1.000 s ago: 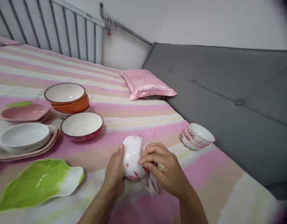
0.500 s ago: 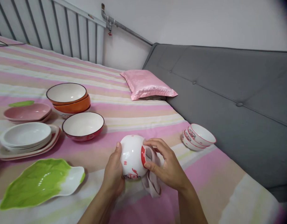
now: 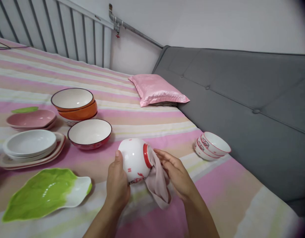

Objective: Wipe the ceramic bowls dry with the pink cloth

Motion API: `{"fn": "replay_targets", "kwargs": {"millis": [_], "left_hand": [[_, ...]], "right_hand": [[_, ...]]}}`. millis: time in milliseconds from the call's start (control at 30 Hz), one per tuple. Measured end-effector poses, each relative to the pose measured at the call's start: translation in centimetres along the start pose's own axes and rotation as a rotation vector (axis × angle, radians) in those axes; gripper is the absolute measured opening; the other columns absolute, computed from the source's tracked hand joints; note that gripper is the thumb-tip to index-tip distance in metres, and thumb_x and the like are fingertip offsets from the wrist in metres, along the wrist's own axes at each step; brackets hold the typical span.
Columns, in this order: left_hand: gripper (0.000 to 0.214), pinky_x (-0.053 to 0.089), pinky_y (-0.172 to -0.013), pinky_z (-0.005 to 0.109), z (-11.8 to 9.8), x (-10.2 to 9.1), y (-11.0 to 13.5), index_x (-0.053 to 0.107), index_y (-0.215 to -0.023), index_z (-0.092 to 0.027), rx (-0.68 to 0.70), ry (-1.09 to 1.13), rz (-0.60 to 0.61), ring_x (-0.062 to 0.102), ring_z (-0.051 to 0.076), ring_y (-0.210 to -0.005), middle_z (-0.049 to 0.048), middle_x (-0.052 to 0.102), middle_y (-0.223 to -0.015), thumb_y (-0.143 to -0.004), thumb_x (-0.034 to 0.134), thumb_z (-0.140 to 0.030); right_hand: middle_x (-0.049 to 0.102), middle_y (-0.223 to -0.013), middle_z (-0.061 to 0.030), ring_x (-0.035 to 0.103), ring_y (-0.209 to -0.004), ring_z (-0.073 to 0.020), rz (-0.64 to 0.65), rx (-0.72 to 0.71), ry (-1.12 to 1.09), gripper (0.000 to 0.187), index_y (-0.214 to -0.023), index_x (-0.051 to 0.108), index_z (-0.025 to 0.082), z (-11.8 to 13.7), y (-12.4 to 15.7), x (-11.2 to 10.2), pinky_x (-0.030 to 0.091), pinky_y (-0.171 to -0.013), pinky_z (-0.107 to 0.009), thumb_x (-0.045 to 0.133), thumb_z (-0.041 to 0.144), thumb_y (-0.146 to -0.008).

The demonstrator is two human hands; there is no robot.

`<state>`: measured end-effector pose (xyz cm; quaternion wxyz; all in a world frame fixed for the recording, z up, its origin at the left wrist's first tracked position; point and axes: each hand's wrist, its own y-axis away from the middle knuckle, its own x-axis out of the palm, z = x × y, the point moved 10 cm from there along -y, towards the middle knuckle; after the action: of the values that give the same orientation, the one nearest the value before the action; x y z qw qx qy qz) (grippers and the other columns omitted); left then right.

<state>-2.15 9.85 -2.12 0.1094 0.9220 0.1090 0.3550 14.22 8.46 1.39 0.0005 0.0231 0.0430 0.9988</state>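
Note:
A white bowl (image 3: 133,158) with a red foot ring and red printed marks is tilted on its side in the air. My left hand (image 3: 117,180) grips it from the left, thumb on the outer wall and the other fingers hidden behind. A greyish-pink cloth (image 3: 158,183) hangs from the bowl's foot. My right hand (image 3: 175,172) holds the cloth at the foot ring, fingers bent around it. Below the bowl lies the striped bedsheet (image 3: 207,211).
On the left are a green leaf-shaped dish (image 3: 43,195), stacked white plates (image 3: 30,142), pink dishes (image 3: 30,119), orange bowls (image 3: 78,107) and a red bowl (image 3: 90,134). Stacked white bowls (image 3: 211,145) stand right, by the grey headboard (image 3: 236,82). A pink pillow (image 3: 158,89) lies behind.
The bowl has moved left and slightly up in my left hand, turning a little. My right fingers have drawn back from its foot, and more of the cloth shows.

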Motion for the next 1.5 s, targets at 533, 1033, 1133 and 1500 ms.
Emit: {"fn": "replay_targets", "kwargs": {"millis": [533,1033,1133,1500], "left_hand": [[0.059,0.029,-0.036,0.022,-2.5,-0.1,1.8,0.043,-0.043,-0.018,0.205,-0.303,-0.072,0.034,0.01,-0.038,-0.0012,0.039,-0.04,-0.073,0.052,-0.068],[0.053,0.016,-0.039,0.026,-4.0,0.8,2.9,0.026,-0.044,-0.023,0.399,-0.415,-0.062,0.019,0.009,-0.041,-0.0039,0.024,-0.042,-0.08,0.051,-0.053],[0.053,0.016,-0.04,0.026,-3.8,0.9,2.9,0.026,-0.045,-0.023,0.389,-0.408,-0.047,0.02,0.009,-0.041,-0.0037,0.024,-0.043,-0.08,0.051,-0.054],[0.053,0.017,-0.04,0.027,-3.7,1.3,3.2,0.027,-0.043,-0.022,0.401,-0.407,-0.034,0.021,0.009,-0.04,-0.0036,0.025,-0.041,-0.078,0.055,-0.05]], "right_hand": [[0.073,-0.089,-0.0063,0.069,-0.072,-0.0195,-0.081,0.137,-0.156,0.063,-0.122,0.049,0.018,-1.4,0.5,1.1,0.052,-0.066,-0.03,0.075,0.034,-0.068],[0.068,-0.063,0.0015,0.058,-0.051,-0.0113,-0.159,0.092,0.054,0.053,-0.118,0.053,0.017,-0.2,1.2,1.3,0.042,-0.05,-0.02,0.071,0.029,-0.069],[0.066,-0.061,0.0026,0.055,-0.049,-0.0102,-0.201,0.052,0.082,0.045,-0.109,0.057,0.017,0.1,1.1,0.9,0.04,-0.048,-0.02,0.071,0.028,-0.067],[0.061,-0.06,0.0025,0.056,-0.054,-0.011,-0.272,-0.075,0.126,0.019,-0.084,0.059,0.018,1.3,1.3,0.1,0.043,-0.052,-0.021,0.068,0.025,-0.068]]}}
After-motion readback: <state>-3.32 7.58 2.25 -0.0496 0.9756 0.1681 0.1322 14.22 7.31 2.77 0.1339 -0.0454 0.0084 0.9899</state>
